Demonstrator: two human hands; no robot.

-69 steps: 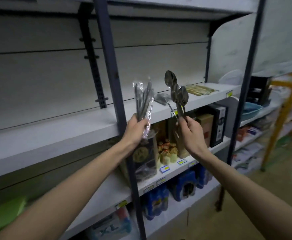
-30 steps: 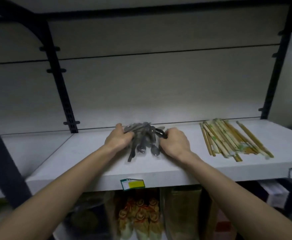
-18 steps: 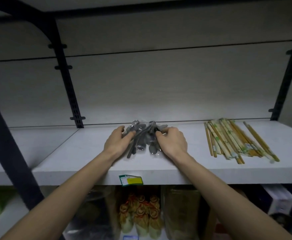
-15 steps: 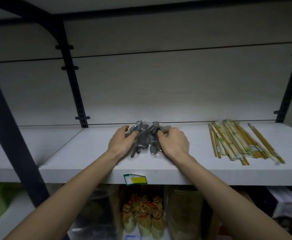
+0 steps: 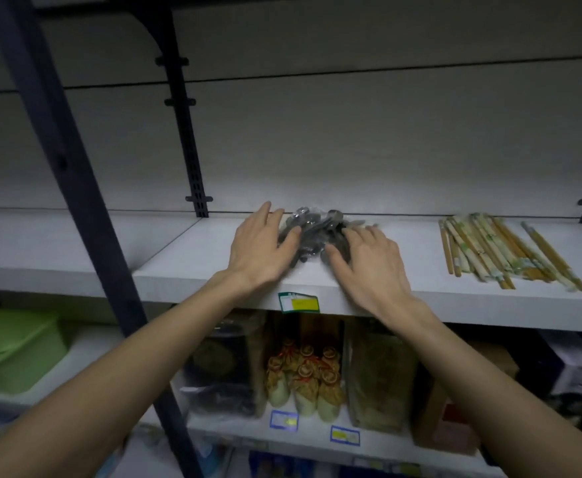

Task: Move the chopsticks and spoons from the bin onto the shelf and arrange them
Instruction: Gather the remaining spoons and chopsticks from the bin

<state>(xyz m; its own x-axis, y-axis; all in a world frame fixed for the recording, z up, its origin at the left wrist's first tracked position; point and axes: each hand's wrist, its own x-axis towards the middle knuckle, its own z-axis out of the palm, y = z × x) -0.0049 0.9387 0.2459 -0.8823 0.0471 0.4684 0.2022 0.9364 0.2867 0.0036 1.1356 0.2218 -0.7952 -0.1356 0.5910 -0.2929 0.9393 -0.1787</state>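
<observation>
Lying on the white shelf, a heap of dark metal spoons is seen, some wrapped in clear plastic. The heap is set toward the back of the board, near the rear wall panel. Well apart to the right on the same shelf, a loose row of wooden chopsticks in paper sleeves is laid, ends pointing front to back.

The spoons are flanked by both hands. The left hand is held palm down at the heap's left side, fingers straight and spread, thumb touching the spoons. The right hand is placed palm down at the right side, fingers extended over the heap's near edge. Nothing is grasped by either hand; both are released and flat. Both forearms are stretched up and forward from the lower corners of the view.

A green and yellow price tag is fixed to the shelf's front edge between the wrists. On the shelf below, a green bin is noted at left, its contents not visible. Small tied pouches are stood between two clear packages.
</observation>
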